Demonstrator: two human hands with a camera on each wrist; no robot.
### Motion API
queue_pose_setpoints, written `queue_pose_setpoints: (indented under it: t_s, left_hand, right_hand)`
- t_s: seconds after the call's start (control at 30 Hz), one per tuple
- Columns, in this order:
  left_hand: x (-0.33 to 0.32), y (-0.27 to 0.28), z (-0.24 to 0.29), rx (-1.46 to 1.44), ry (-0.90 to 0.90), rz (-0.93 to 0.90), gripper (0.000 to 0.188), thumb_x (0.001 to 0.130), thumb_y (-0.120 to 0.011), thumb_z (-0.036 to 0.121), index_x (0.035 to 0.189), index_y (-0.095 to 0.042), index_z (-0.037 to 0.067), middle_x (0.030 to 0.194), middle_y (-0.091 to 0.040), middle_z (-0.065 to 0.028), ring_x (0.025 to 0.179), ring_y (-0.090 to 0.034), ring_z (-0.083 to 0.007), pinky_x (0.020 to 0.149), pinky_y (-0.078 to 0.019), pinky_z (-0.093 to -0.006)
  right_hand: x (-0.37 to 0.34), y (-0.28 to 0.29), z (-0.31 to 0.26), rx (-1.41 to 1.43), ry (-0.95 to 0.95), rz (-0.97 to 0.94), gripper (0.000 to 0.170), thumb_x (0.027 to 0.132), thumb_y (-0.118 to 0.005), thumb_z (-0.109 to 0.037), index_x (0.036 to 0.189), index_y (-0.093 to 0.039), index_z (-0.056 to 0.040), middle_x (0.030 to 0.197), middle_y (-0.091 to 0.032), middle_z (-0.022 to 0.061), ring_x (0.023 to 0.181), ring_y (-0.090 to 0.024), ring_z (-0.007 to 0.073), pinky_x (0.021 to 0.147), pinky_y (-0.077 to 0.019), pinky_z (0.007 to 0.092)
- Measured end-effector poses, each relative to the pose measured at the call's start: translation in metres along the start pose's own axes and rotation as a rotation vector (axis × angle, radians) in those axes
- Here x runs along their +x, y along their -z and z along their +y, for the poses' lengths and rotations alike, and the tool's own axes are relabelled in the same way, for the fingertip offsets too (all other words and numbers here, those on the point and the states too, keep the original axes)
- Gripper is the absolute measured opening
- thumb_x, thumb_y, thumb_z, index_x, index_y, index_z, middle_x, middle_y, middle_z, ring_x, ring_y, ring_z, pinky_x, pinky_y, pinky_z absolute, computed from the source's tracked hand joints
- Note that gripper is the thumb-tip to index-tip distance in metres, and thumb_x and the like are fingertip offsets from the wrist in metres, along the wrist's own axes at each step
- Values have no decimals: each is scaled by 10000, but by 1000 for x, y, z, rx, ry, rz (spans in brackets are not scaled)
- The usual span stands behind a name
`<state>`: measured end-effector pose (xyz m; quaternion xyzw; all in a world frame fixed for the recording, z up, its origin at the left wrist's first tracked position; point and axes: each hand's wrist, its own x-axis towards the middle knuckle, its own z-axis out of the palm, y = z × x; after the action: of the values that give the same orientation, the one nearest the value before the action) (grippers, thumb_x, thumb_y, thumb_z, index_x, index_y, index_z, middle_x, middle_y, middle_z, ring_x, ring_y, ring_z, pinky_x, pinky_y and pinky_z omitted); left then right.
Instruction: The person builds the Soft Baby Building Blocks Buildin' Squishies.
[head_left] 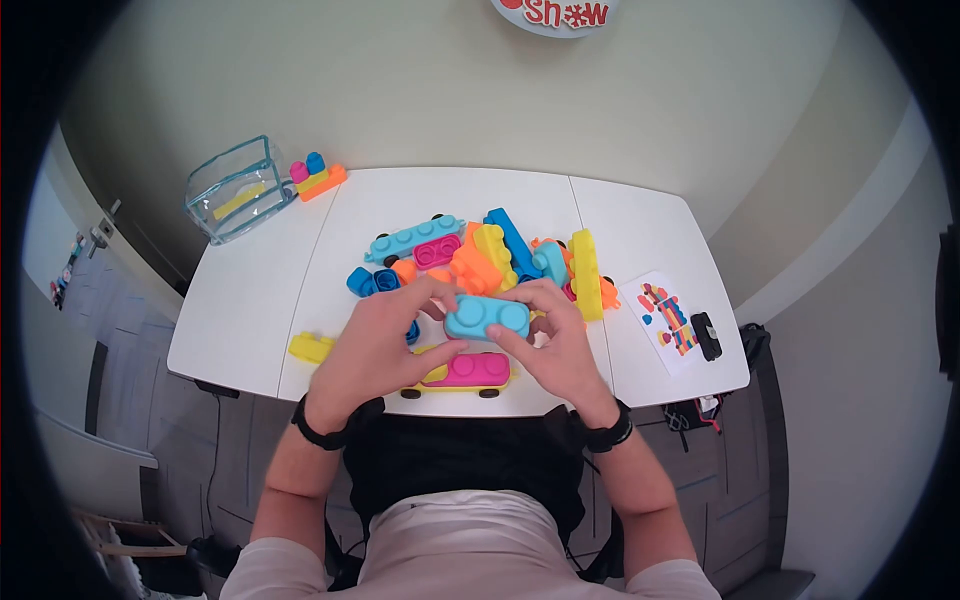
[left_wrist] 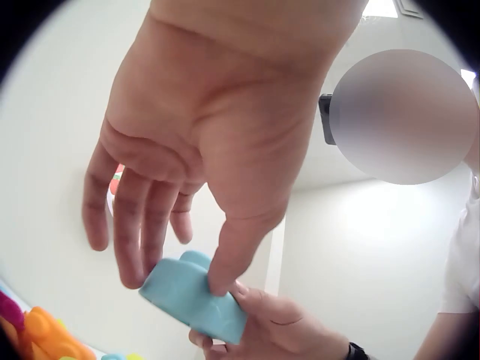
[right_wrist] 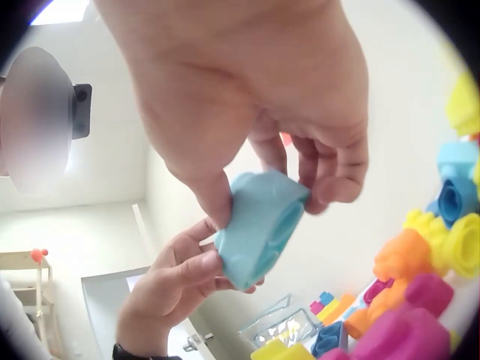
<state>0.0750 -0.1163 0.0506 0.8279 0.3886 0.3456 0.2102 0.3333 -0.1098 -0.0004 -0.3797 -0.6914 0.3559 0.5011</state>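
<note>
A light blue two-stud block [head_left: 487,317] is held between both hands above the front middle of the table. My left hand [head_left: 378,345] pinches its left end; in the left wrist view the thumb and a fingertip meet the block [left_wrist: 196,300]. My right hand [head_left: 558,350] grips the right end, its thumb on the front face; the right wrist view shows the block [right_wrist: 259,225] tilted, its hollow underside partly visible. Below the hands stands a yellow wheeled base with a pink block [head_left: 478,370] on it, partly covered by the left hand.
Behind the hands lies a pile of blocks, with a light blue wheeled base [head_left: 415,238] and a long yellow piece [head_left: 585,275]. A clear case [head_left: 237,190] stands back left. At right are a printed sheet [head_left: 660,320] and a black object [head_left: 706,337].
</note>
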Motion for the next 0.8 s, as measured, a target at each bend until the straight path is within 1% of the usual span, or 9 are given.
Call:
queue_pose_setpoints:
  t_s: [0.07, 0.13, 0.17, 0.27, 0.3, 0.47, 0.5, 0.63, 0.8]
  left_hand:
    - [3, -3, -3, 9, 16, -47, 522, 810, -957, 182, 1223, -664, 58, 1173, -805, -142, 982, -784, -291, 861, -584, -380]
    - [5, -6, -9, 19, 26, -97, 510, 811, -956, 213, 1215, -683, 63, 1129, -806, -142, 984, -779, -317, 870, -585, -403]
    - [6, -8, -14, 97, -10, -174, 501, 810, -950, 226, 1215, -700, 69, 1098, -806, -140, 999, -774, -333, 876, -583, -427]
    - [11, -14, -16, 203, -48, -323, 470, 811, -941, 238, 1200, -732, 77, 1051, -806, -135, 1016, -769, -347, 881, -577, -457]
    - [13, -16, -16, 234, -42, -392, 446, 813, -938, 236, 1184, -747, 77, 1035, -806, -134, 1018, -769, -347, 879, -574, -463]
    - [11, -25, -18, 314, 68, -467, 419, 805, -936, 224, 1154, -756, 78, 1026, -805, -133, 1003, -768, -344, 861, -580, -463]
    - [11, -25, -18, 312, 118, -481, 424, 802, -936, 225, 1159, -756, 82, 1014, -805, -131, 986, -768, -346, 851, -583, -464]
    - [8, -30, -33, 318, 90, -432, 418, 806, -930, 225, 1163, -758, 92, 992, -802, -139, 953, -769, -354, 839, -588, -480]
    - [10, -31, -30, 335, 85, -477, 403, 845, -900, 222, 1198, -754, 92, 1043, -802, -132, 1025, -765, -348, 883, -596, -471]
  right_hand:
    - [-4, 7, -4, -119, 12, -48, 356, 969, -879, -242, 1246, -776, -45, 1036, -711, 55, 977, -675, 148, 723, -537, 289]
    - [-9, 8, 1, -246, -65, -190, 379, 923, -906, -222, 1228, -786, -32, 1038, -731, 95, 977, -702, 234, 782, -564, 367]
    - [-11, 8, 4, -248, -65, -182, 379, 923, -906, -222, 1228, -786, -32, 1038, -731, 95, 977, -702, 234, 782, -564, 367]
    - [-15, 6, 7, -333, -130, -310, 402, 904, -903, -220, 1252, -793, -51, 1110, -754, 170, 1059, -721, 371, 896, -574, 454]
    - [-17, 4, 10, -335, -131, -306, 402, 904, -903, -220, 1252, -793, -51, 1110, -754, 170, 1059, -721, 371, 896, -574, 454]
    - [-27, -11, 19, -375, -20, -276, 423, 905, -892, -211, 1301, -788, -106, 1251, -718, 164, 1192, -692, 381, 1025, -572, 473]
    - [-28, -12, 19, -374, -21, -273, 423, 905, -892, -211, 1301, -788, -106, 1251, -718, 164, 1192, -692, 381, 1025, -572, 473]
    - [-31, -15, 18, -445, -120, -273, 420, 942, -868, -274, 1325, -786, -122, 1278, -709, 159, 1230, -685, 376, 1025, -576, 474]
    - [-28, -11, 10, -532, -175, -293, 426, 973, -841, -352, 1335, -788, -133, 1263, -717, 160, 1207, -698, 375, 994, -585, 483]
